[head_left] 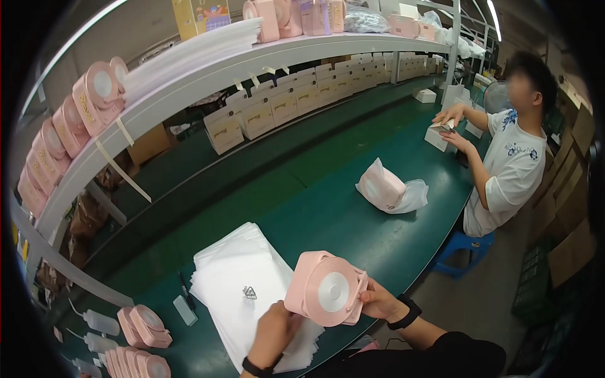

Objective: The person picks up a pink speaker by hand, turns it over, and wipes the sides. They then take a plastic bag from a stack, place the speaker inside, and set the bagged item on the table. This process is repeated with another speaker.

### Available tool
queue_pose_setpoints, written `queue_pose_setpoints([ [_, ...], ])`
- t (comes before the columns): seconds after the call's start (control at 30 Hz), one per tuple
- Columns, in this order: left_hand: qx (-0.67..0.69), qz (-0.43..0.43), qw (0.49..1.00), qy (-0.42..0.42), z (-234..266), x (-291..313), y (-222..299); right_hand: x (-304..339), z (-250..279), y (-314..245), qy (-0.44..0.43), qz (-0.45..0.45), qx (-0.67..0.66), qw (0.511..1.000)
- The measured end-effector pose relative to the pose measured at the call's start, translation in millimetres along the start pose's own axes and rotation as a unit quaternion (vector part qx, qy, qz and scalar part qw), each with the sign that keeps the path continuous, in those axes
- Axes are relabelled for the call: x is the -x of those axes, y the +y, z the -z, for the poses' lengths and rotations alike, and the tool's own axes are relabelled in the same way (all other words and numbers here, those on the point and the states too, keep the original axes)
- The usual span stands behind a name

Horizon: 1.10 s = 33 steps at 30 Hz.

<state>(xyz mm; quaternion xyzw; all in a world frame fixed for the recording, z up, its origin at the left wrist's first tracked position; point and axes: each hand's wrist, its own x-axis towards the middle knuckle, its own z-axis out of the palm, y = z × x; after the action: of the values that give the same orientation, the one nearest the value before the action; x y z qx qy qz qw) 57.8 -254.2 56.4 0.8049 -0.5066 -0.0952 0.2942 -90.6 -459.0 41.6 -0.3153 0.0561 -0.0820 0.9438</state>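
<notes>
A pink device (315, 291) with a round ribbed front and a silver centre is held tilted over the near edge of the table. My right hand (381, 302) grips its right side, thumb toward the front. At the lower left corner, my left hand (275, 331) is closed against it, with the fingertips partly hidden. Beneath lies a stack of white foam sheets (230, 264), with a small dark printed mark or item (249, 293) on top that I cannot make out. Farther along the table stands a similar pink device (383, 189) in a clear plastic bag.
Several pink devices (146, 326), white squeeze bottles (99, 321) and a pale block (184, 310) sit at the left. A shelf (208, 72) runs above white boxes (265, 113). At the far right, a co-worker (513, 145) on a blue stool (465, 252) handles a white box (436, 137).
</notes>
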Motion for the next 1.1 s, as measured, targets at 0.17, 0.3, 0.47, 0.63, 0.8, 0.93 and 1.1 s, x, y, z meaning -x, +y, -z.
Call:
queue_pose_setpoints([
  [0.17, -0.106, -0.016, 0.994, -0.017, -9.9, -6.3, 13.3, -0.2, -0.4, 6.1, -0.004, -0.007, -0.014, 1.000],
  [0.3, 0.042, 0.070, 0.997, 0.014, 3.2, -3.4, 3.1, 5.0, 12.6, 16.3, -0.032, -0.014, -0.039, 0.999],
  [0.47, 0.362, 0.226, 0.900, 0.085, 18.8, 0.6, -20.1, 7.6, 20.1, 26.9, -0.058, -0.044, -0.080, 0.994],
  [0.63, 0.502, 0.175, 0.836, 0.136, 25.8, -2.5, -9.7, -2.8, 9.0, 37.3, -0.076, -0.063, -0.101, 0.990],
  [0.8, 0.367, 0.157, 0.908, 0.126, 14.9, 1.2, -5.3, -15.2, -4.1, 57.4, -0.102, -0.094, -0.131, 0.982],
  [0.93, 0.293, 0.180, 0.922, 0.178, 14.1, 10.6, -4.8, -24.0, -25.5, 68.5, -0.065, -0.104, -0.122, 0.985],
  [1.1, 0.639, 0.218, 0.708, 0.207, 26.8, 19.6, 0.2, -40.4, -15.0, 71.2, -0.024, -0.099, -0.112, 0.988],
])
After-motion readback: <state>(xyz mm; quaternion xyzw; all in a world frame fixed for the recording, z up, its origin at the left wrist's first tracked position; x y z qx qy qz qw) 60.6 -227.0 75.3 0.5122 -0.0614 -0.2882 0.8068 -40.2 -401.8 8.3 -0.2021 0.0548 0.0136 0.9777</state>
